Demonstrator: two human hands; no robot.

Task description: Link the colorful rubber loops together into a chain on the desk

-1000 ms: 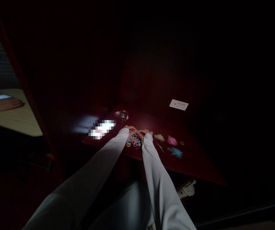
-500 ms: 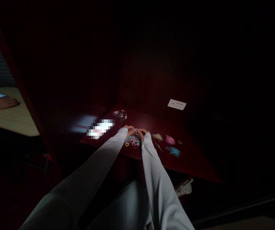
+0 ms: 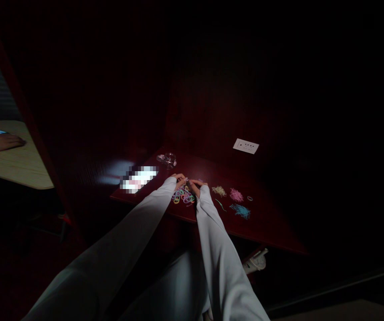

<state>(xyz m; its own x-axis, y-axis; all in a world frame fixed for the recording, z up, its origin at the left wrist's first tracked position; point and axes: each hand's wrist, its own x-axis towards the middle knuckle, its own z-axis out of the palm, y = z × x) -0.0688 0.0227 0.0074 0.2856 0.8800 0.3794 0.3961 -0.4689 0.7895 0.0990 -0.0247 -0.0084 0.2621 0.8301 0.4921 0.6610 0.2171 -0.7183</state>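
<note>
My left hand (image 3: 179, 179) and my right hand (image 3: 196, 185) meet just above the dark red table, fingertips pinched close together. Whatever is between them is too small and dim to name. Right under and in front of them lies a heap of coloured rings (image 3: 184, 196) in purple, green, yellow and orange. To the right of my right hand sit a beige pile of thin pieces (image 3: 219, 191), a pink pile (image 3: 236, 195) and a blue pile (image 3: 241, 211). A thin green strip (image 3: 220, 205) and a single pale ring (image 3: 249, 198) lie near these piles.
On the left of the dark red table (image 3: 265, 232) glows a blurred bright screen (image 3: 140, 179); behind it stands a clear container (image 3: 170, 160). A white socket plate (image 3: 245, 146) is on the back wall. Past the partition, another person's hand (image 3: 2, 142) rests on a wooden table (image 3: 21, 171).
My fingertips have shifted slightly, with a small gap opening between the two hands. The whole view has moved a little. The piles lie as before.
</note>
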